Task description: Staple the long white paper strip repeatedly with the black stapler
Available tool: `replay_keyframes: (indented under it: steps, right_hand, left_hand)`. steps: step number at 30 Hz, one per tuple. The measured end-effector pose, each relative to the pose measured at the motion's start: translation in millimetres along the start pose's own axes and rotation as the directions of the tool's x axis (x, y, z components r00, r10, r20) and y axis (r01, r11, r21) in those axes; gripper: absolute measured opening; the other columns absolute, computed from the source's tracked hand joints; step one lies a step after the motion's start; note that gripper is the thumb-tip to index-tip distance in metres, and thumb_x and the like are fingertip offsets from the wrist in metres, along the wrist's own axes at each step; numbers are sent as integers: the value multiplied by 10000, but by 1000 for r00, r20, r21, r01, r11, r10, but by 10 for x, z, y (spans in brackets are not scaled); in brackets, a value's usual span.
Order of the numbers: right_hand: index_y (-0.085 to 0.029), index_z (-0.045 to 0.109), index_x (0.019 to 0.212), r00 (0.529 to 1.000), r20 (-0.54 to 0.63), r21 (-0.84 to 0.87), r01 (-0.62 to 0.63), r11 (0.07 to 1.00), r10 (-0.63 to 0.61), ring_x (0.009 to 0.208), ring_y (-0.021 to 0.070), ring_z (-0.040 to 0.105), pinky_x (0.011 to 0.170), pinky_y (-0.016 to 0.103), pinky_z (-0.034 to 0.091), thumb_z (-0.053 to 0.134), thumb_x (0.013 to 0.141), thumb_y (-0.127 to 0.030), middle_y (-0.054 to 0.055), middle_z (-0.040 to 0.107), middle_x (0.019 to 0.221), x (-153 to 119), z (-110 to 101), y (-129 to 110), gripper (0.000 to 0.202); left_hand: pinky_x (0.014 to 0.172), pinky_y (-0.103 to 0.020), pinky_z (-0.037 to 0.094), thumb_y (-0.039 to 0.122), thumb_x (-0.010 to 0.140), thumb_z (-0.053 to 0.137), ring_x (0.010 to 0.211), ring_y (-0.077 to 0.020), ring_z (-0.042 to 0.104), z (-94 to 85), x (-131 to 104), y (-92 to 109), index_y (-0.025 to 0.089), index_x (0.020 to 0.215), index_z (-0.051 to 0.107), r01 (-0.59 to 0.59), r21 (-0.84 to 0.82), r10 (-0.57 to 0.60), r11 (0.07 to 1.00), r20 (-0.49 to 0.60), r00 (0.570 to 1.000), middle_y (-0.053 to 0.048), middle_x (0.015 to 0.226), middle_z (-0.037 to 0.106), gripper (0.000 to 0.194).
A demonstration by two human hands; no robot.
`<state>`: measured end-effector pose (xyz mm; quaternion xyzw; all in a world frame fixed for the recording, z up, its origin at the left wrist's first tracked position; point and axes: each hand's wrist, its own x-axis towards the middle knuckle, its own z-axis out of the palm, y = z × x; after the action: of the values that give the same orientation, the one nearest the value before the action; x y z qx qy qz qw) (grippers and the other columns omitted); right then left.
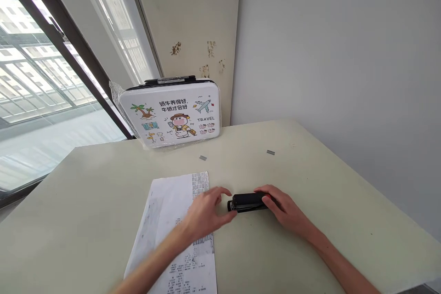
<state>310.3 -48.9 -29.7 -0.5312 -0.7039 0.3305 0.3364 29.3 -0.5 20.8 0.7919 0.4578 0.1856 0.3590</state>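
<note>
A black stapler (247,200) lies on the table in front of me, its front end pointing left. My right hand (280,206) is closed around the stapler's rear end, where a bit of red shows by the thumb. My left hand (208,209) is at the front end, thumb and index finger spread apart around it; whether the thumb touches the stapler I cannot tell. Beneath my left hand and forearm rests a stack of printed paper (161,211), its right edge left of the stapler.
Two small grey strips, apparently staples, lie farther back: a left strip (203,158) and a right strip (270,152). A white travel case (165,133) with cartoon prints stands upright at the back of the pale table (344,220). A window (31,69) is on the left, a wall (327,46) on the right.
</note>
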Motion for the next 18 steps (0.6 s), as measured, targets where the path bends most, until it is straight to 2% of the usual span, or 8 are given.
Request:
replay_keyframes:
  steps: [2, 6, 12, 16, 18]
  right_hand:
    - [-283, 647, 1228, 1000, 15, -18, 27, 999, -27, 1117, 250, 662, 973, 382, 536, 465, 1059, -550, 76, 709, 1245, 1, -2, 1, 364]
    - [-285, 648, 1204, 999, 31, -15, 25, 1000, -25, 1065, 248, 655, 933, 375, 532, 505, 1044, -566, 75, 711, 1196, 4, -14, -21, 353]
    - [-281, 657, 1172, 999, 33, 0, -5, 1000, 5, 1049, 251, 644, 937, 384, 523, 502, 1037, -595, 72, 712, 1155, 1, -28, -35, 375]
    - [-281, 661, 1158, 999, 39, 7, -21, 1000, 20, 1041, 246, 642, 933, 381, 522, 512, 1031, -597, 70, 708, 1155, -5, -17, -18, 372]
    - [-284, 661, 1170, 999, 35, 5, -22, 1000, 22, 1049, 247, 640, 940, 384, 519, 515, 1029, -598, 69, 707, 1163, -7, -13, -11, 374]
  left_hand:
    - [583, -281, 332, 438, 870, 748, 644, -161, 506, 117, -23, 25, 238, 1053, 720, -54, 153, 51, 987, 26, 998, 16, 780, 571, 273]
    - [590, -282, 365, 432, 1006, 609, 628, -164, 552, 158, -46, -51, 233, 1034, 721, -121, 235, 124, 965, 0, 992, -19, 849, 648, 230]
    - [617, -269, 420, 493, 1030, 571, 661, -163, 578, -65, -220, -244, 249, 1072, 729, -138, 243, 149, 960, -27, 988, -25, 877, 674, 293]
    - [637, -269, 431, 528, 1005, 594, 668, -162, 558, -182, -311, -287, 268, 1050, 757, -83, 219, 94, 972, -40, 995, -13, 822, 639, 310]
    - [645, -274, 433, 532, 950, 670, 675, -165, 543, -227, -340, -285, 274, 1070, 751, -19, 156, 29, 988, -63, 998, 4, 785, 603, 296]
